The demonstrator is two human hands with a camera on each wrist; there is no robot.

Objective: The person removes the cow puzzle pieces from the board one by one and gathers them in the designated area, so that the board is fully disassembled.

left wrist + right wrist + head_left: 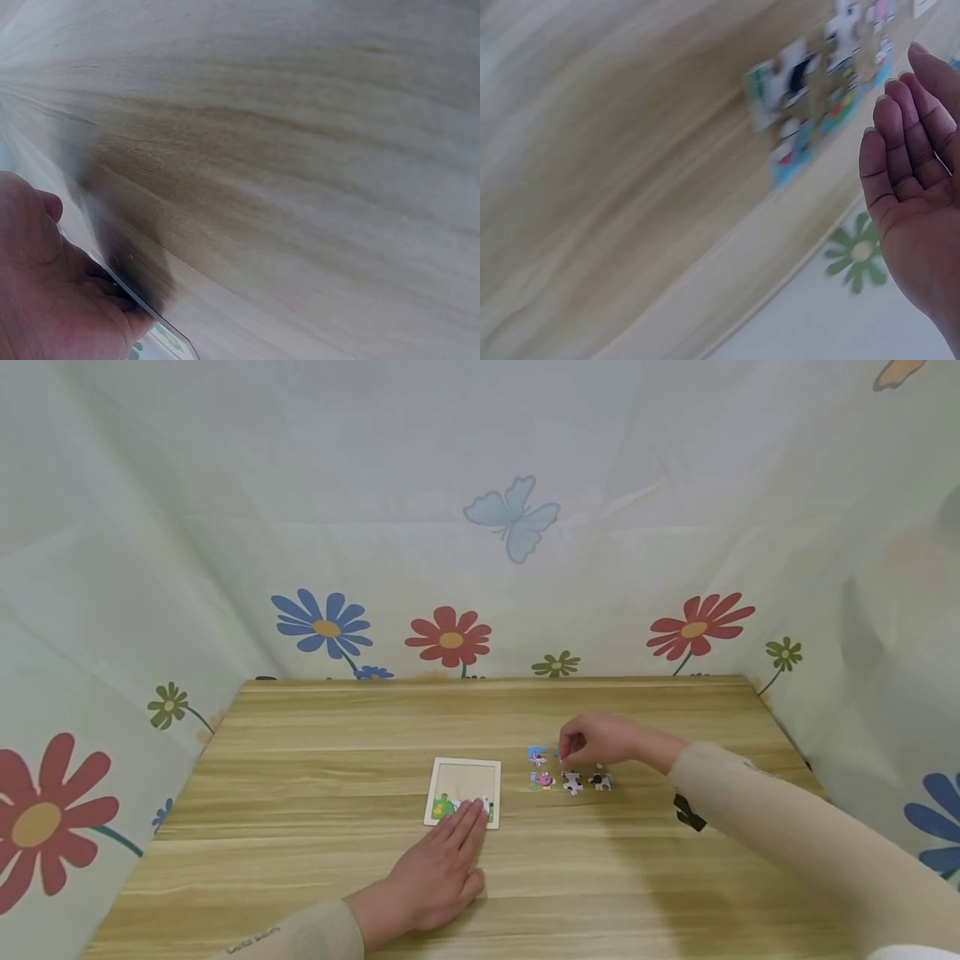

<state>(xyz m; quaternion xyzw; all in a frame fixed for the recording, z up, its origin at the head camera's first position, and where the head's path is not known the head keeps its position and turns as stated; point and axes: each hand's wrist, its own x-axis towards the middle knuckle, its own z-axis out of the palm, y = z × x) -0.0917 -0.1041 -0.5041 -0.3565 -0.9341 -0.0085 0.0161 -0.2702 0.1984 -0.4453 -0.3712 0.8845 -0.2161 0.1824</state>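
Note:
A small light wooden puzzle tray (pixel 462 768) lies on the table, with green and white picture pieces fitted along its near side. My left hand (pixel 442 870) rests on that near part, its fingers straight and covering some of those pieces. In the left wrist view, the left hand (pixel 67 300) lies along the tray's edge. To the right of the tray are several loose jigsaw pieces (pixel 572 782). My right hand (pixel 600 739) hovers above them, partly hiding the far row. The right wrist view shows the right hand (pixel 915 165) with fingers loosely bent and no piece visible between them.
The wood-grain table (pixel 337 793) runs back to a white cloth (pixel 390 543) printed with flowers and a butterfly. More of this cloth hangs at both sides. A dark strap piece (pixel 688 812) shows beneath the right forearm.

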